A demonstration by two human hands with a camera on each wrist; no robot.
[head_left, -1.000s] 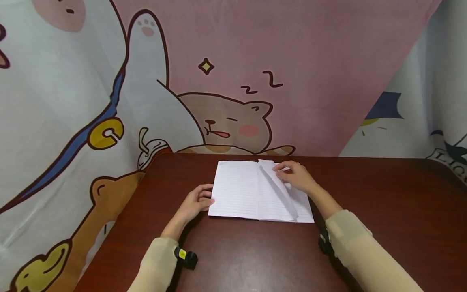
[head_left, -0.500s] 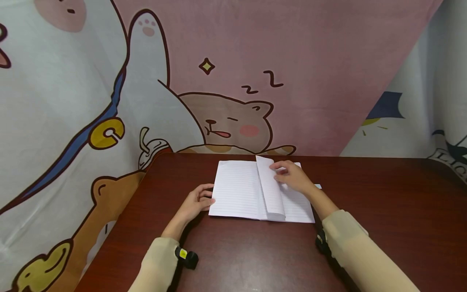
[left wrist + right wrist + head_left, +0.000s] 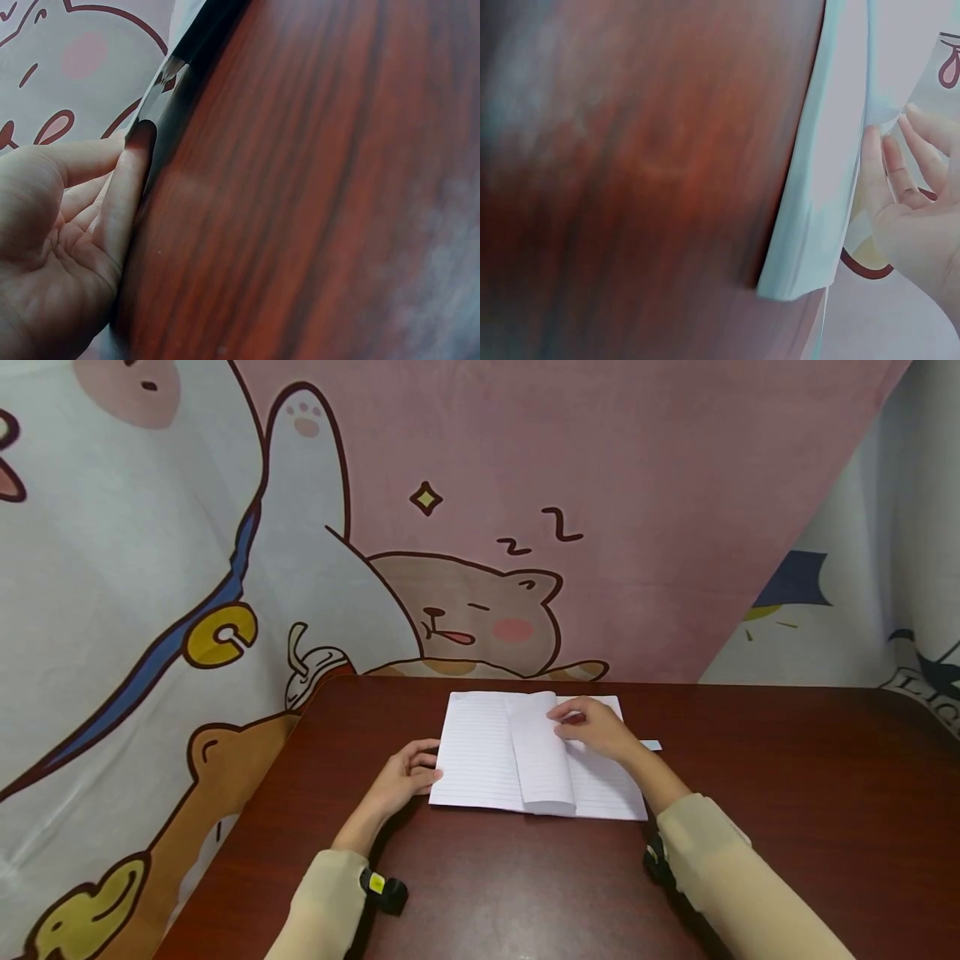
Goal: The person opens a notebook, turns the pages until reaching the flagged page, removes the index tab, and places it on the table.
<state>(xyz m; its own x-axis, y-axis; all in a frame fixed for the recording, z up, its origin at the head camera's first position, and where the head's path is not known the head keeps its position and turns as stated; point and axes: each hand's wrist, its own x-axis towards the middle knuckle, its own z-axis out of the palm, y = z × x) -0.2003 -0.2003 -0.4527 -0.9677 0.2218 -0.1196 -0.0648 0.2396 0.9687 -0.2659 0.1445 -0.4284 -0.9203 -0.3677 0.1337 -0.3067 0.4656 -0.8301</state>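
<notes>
An open notebook (image 3: 472, 752) with lined white pages lies on the dark brown table. At its left edge my left hand (image 3: 401, 777) pinches the notebook between thumb and fingers; the left wrist view shows that edge between the thumb (image 3: 135, 165) and the others. A lifted notebook page (image 3: 540, 756) stands curved near the middle fold, its free side leaning over the left half. My right hand (image 3: 592, 727) pinches this page near its upper part. In the right wrist view the thumb and fingertips of the right hand (image 3: 915, 202) meet at the page edge.
The wooden table (image 3: 480, 885) stretches to both sides and toward me. A small pale tab (image 3: 652, 745) shows just right of the notebook, partly behind the right wrist. A cartoon-printed cloth (image 3: 637, 527) hangs behind the table. Each wrist wears a black camera (image 3: 390, 893).
My right hand has moved slightly left and carried the page over from the right half past the middle fold. The pale tab has come into sight. My left hand has stayed in place.
</notes>
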